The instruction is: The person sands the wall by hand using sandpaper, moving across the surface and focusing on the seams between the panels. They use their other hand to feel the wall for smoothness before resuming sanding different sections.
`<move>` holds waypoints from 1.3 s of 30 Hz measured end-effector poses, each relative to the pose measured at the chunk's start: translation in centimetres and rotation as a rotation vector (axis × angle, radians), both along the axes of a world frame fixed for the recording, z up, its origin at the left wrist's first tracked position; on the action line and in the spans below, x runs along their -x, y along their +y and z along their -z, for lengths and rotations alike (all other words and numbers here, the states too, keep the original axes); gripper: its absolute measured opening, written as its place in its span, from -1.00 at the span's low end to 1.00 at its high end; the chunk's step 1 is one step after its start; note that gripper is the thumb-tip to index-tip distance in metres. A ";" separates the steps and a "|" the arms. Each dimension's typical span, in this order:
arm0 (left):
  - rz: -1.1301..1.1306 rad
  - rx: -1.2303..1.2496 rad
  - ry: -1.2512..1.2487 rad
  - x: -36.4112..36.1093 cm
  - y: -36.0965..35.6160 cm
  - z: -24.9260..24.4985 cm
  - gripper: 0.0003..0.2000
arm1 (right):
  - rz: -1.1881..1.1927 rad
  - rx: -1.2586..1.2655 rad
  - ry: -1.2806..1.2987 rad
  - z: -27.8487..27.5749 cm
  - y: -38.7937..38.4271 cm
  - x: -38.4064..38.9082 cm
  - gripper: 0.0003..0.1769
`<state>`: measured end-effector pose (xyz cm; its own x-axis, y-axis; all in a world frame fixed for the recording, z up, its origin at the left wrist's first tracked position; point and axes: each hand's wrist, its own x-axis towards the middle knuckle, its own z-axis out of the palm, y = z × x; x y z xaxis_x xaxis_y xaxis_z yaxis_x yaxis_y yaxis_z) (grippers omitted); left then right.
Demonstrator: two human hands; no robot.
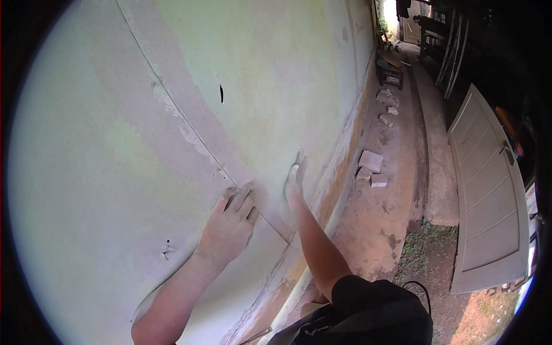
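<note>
A pale greenish-white wall (253, 75) fills the left and middle of the view, with a long straight seam (190, 123) running diagonally down it. My left hand (230, 221) lies on the wall across the lower part of this seam, dusty, its fingers spread. What may be under its palm is hidden. Farther right, my right hand (295, 178) rests against the wall, fingers stretched out and seen from the side. Whitish powder covers both hands. Chipped patches border the seam, and a dark slit (221, 94) shows above my hands.
Right of the wall runs a concrete walkway (368, 224) with a white slab (371, 161) and several broken blocks (386, 120) on it. A panelled door (489, 201) leans at the far right. A small wooden stand (391, 75) is farther back.
</note>
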<state>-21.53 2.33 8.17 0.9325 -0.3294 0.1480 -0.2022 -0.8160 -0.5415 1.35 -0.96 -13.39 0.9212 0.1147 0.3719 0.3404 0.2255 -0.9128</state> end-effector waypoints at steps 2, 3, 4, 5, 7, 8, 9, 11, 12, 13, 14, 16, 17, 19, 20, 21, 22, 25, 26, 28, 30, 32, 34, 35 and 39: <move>-0.008 -0.013 -0.003 0.0 0.0 0.1 -0.71 | 0.025 -0.090 0.060 0.8 0.7 -2.2 -0.26; -0.008 -0.006 -0.008 -0.1 0.1 0.1 -0.71 | 0.025 -0.084 0.055 0.7 0.6 -1.3 -0.26; -0.010 0.006 -0.005 -0.2 0.1 0.1 -0.72 | -0.057 -0.127 -0.012 0.5 0.7 1.0 -0.26; -0.013 0.021 0.002 -0.2 0.1 0.2 -0.72 | -0.142 -0.168 -0.074 0.4 0.6 3.6 -0.26; -0.007 0.040 -0.017 -0.5 0.2 0.4 -0.72 | -0.177 -0.086 -0.177 -0.5 -0.7 10.1 -0.24; 0.004 0.043 -0.036 -0.5 0.2 0.5 -0.72 | -0.180 -0.083 -0.171 0.5 -0.7 11.0 -0.24; 0.003 0.043 -0.029 -0.5 0.2 0.6 -0.72 | -0.207 -0.044 -0.195 1.3 -0.5 11.6 -0.23; -0.011 0.039 -0.008 -0.5 0.1 0.3 -0.72 | -0.227 -0.011 -0.216 2.4 0.3 10.9 -0.22; -0.006 0.037 -0.008 -0.5 0.1 0.4 -0.72 | -0.147 0.031 -0.167 1.8 0.3 9.1 -0.23; -0.011 0.037 0.006 -0.5 0.1 0.4 -0.72 | -0.067 0.072 -0.121 1.1 0.3 7.0 -0.24; -0.018 0.036 0.016 -0.5 0.1 0.3 -0.72 | -0.041 0.080 -0.138 0.9 0.2 4.4 -0.25; -0.019 0.029 0.025 -0.4 0.2 0.2 -0.72 | -0.034 0.036 -0.075 1.7 0.0 -0.8 -0.25; -0.020 0.027 0.033 -0.3 0.2 0.2 -0.72 | -0.049 -0.015 -0.001 1.8 -0.1 -2.7 -0.24; -0.023 0.037 0.026 -0.2 0.1 0.4 -0.72 | -0.045 -0.032 0.051 1.3 0.0 -3.6 -0.24; -0.023 0.033 0.017 -0.3 0.1 0.3 -0.72 | -0.037 -0.064 0.100 0.8 0.2 -3.8 -0.23; -0.025 0.034 0.009 -0.4 0.1 0.1 -0.72 | -0.039 -0.062 0.093 0.3 0.5 -2.9 -0.23; -0.026 0.052 0.016 -0.4 0.1 0.2 -0.72 | -0.067 -0.070 -0.013 0.1 0.9 -0.5 -0.24; -0.027 0.069 0.014 -0.5 0.0 0.3 -0.72 | -0.093 0.053 -0.211 -1.8 -0.2 8.4 -0.26; -0.023 0.064 0.004 -0.4 0.0 0.3 -0.72 | -0.094 0.053 -0.200 -1.6 -0.4 9.9 -0.26; -0.025 0.060 0.018 -0.4 -0.3 0.1 -0.72 | -0.080 0.077 -0.271 -1.1 -0.3 11.6 -0.27; -0.024 0.049 0.011 -0.5 -0.3 0.1 -0.72 | 0.003 0.069 -0.275 -1.4 0.2 9.9 -0.28; -0.043 0.054 0.039 -0.4 -0.4 0.0 -0.71 | 0.106 0.066 -0.188 -1.6 0.8 6.2 -0.31; -0.043 0.042 0.040 -0.5 -0.2 -0.1 -0.71 | 0.104 0.046 -0.033 -1.0 1.0 0.7 -0.32; -0.042 0.038 0.045 -0.3 -0.3 -0.1 -0.71 | 0.082 0.028 0.028 -0.9 0.6 -1.4 -0.32; -0.045 0.053 0.038 -0.4 -0.5 -0.2 -0.71 | 0.009 -0.006 0.261 -2.8 -1.0 -2.9 -0.31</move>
